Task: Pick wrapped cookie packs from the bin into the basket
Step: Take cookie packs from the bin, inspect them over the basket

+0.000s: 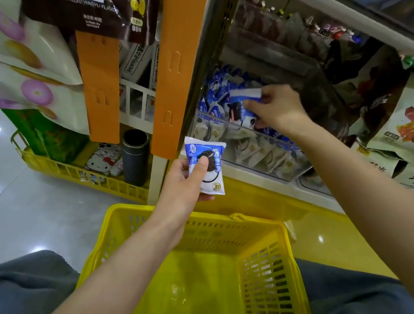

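Holding cookie pack (208, 165) just above basket's far rim, left hand (187, 184) kept thumb and fingers clamped round it. Yellow basket (233, 219) sat below. Right hand (279, 109) reached into clear bin (264, 156), fingers gripping second pack (244, 95) among heap.

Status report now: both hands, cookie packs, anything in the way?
Left hand holds one cookie pack, not yet in basket. Right hand grips second pack in bin. No obstruction seen.

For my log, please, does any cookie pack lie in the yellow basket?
No, the basket holds none; left hand and right hand each hold one.
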### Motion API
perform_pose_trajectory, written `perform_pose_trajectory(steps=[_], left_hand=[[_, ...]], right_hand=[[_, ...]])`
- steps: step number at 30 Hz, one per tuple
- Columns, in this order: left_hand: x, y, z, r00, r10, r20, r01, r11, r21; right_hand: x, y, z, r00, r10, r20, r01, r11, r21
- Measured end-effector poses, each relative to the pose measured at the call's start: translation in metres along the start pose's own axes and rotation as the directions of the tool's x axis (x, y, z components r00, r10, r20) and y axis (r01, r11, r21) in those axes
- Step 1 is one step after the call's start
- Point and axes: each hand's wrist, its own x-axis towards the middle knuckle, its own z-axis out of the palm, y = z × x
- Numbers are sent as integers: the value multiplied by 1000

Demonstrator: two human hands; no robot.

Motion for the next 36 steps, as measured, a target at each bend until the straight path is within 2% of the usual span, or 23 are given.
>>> perform_pose_trajectory(steps=[3, 7, 10, 16, 20, 23, 25, 27, 29, 32, 34, 36], left_hand=[[2, 3, -2, 1000, 1, -7, -1, 1000, 4], [3, 5, -3, 1000, 2, -8, -2, 1000, 6], [5, 7, -4, 1000, 12, -4, -12, 1000, 2], [9, 9, -6, 999, 38, -6, -38, 999, 36], [11, 7, -5, 1000, 22, 20, -23, 998, 50], [11, 1, -1, 998, 15, 54, -18, 999, 46], [10, -5, 1, 996, 7, 84, -14, 997, 75], [9, -11, 3, 992, 6, 124, -20, 994, 110], [8, -17, 6, 987, 5, 162, -25, 992, 126], [6, -27, 10, 973, -14, 230, -28, 983, 179], [2, -32, 14, 956, -43, 292, -27, 972, 232], [-1, -37, 18, 942, -64, 330, -27, 965, 262]], right_hand=[[12, 1, 9, 976, 48, 212, -8, 983, -185], [23, 2, 19, 972, 5, 236, 74, 942, -327], [28, -2, 28, 975, -19, 223, 60, 982, -178], [27, -2, 16, 881, 76, 467, -90, 996, 8], [12, 0, 16, 934, 59, 352, -43, 998, -53], [-12, -2, 14, 992, -114, 57, 112, 993, 24], [-38, 1, 12, 943, -288, -164, 308, 945, 112], [-68, 10, 14, 905, -362, -224, 399, 904, 154], [-93, 25, 22, 935, -322, -147, 346, 918, 192], [-116, 49, 36, 993, -97, 64, 74, 951, 299], [-125, 58, 43, 977, 20, 212, -116, 886, 449], [-129, 63, 46, 956, 82, 282, -229, 809, 541]])
